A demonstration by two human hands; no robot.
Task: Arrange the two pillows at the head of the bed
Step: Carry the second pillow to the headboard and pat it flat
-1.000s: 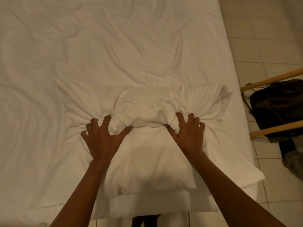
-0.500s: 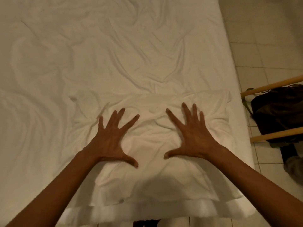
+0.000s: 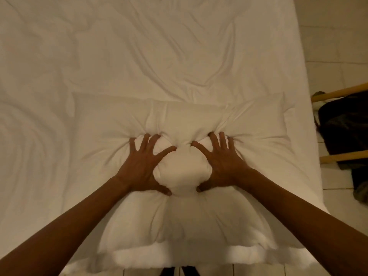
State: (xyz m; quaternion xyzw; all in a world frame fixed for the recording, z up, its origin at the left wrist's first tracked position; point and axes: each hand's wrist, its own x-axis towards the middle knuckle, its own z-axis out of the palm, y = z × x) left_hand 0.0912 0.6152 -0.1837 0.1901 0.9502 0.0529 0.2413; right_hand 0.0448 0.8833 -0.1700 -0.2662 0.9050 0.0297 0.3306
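Dim, warm yellowish light covers the bed (image 3: 179, 56); its near edge glares white, perhaps overexposed. Soft shadows fill the sheet's creases. Edges bow from the wide lens, slightly soft.

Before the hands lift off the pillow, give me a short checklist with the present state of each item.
1. Left hand flat on the pillow, fingers spread: ok.
2. Right hand flat likewise: ok.
3. Pillow smooth: not ok, filling bulges between the hands and creases radiate.
4. Pillow lies wholly on the bed: ok; its near edge reaches the bed's near edge.
5. Second pillow placed: cannot tell, only a white edge shows beneath.
6. Dark bag clear of the bed: ok.
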